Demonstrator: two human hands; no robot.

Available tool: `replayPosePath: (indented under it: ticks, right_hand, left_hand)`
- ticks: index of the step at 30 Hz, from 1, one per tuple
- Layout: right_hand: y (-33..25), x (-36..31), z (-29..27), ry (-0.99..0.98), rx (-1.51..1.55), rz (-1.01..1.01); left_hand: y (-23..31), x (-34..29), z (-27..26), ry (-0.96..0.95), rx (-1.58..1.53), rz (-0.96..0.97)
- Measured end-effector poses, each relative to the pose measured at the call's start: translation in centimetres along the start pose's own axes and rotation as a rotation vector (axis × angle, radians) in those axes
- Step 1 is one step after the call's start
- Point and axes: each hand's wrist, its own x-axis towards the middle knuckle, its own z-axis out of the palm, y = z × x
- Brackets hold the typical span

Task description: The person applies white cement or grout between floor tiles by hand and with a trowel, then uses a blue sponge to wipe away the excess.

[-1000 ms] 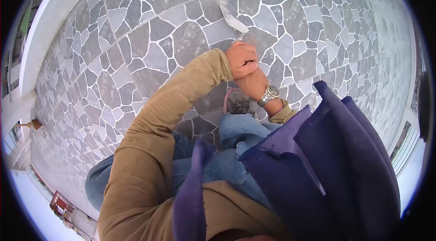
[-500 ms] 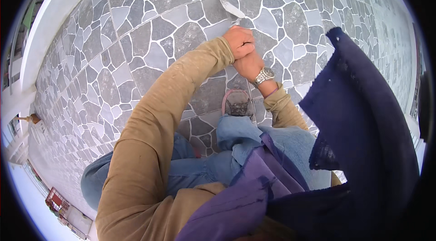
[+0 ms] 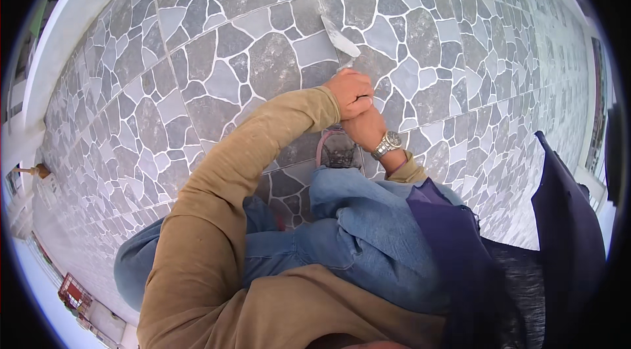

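A trowel (image 3: 341, 40) with a narrow pale metal blade lies low against the floor, its tip pointing away from me. My left hand (image 3: 350, 94) is closed around its handle, close behind the blade. Just behind and to the right, my right hand (image 3: 365, 129) meets the left one, closed at the rear of the grip; its fingers are mostly covered. A metal watch (image 3: 388, 143) circles the right wrist. Beneath the blade is a grey stone-patterned tile floor (image 3: 273, 63) with white lines between the pieces.
My shoe (image 3: 339, 150) stands close behind my hands, below my bent jeans-clad knees. Dark blue cloth (image 3: 570, 217) hangs at the right. A white raised edge (image 3: 62, 53) curves along the left, near a brown-headed handled object (image 3: 43, 171). A red crate (image 3: 75, 291) appears at lower left.
Both hands and the trowel have drawn toward me and slightly right across the tiles. The dark blue cloth has swung lower and to the right, uncovering more of my jeans.
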Motion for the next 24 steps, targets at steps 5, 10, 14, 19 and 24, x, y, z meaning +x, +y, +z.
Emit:
replayPosePath:
  ticks: [5, 10, 14, 19, 24]
  right_hand:
    - [1.9, 7.0, -1.8, -0.801, 0.057, 0.35]
    - [-1.2, -0.8, 1.1, -0.037, 0.088, 0.11]
    - [3.5, 5.8, 1.1, -0.344, 0.115, 0.205]
    - [1.1, 0.8, -0.9, -0.348, 0.341, 0.336]
    - [-3.3, -8.1, -3.8, -0.232, 0.28, 0.245]
  left_hand:
    - [-2.3, 2.0, -1.9, 0.004, 0.07, -0.016]
    - [1.5, -2.3, 1.9, 0.006, 0.004, 0.022]
    - [-3.6, 3.3, -4.1, 0.01, 0.076, 0.008]
    - [-0.7, 0.4, 0.2, 0.025, 0.064, -0.005]
    - [5.9, -3.3, 5.9, 0.03, -0.077, 0.016]
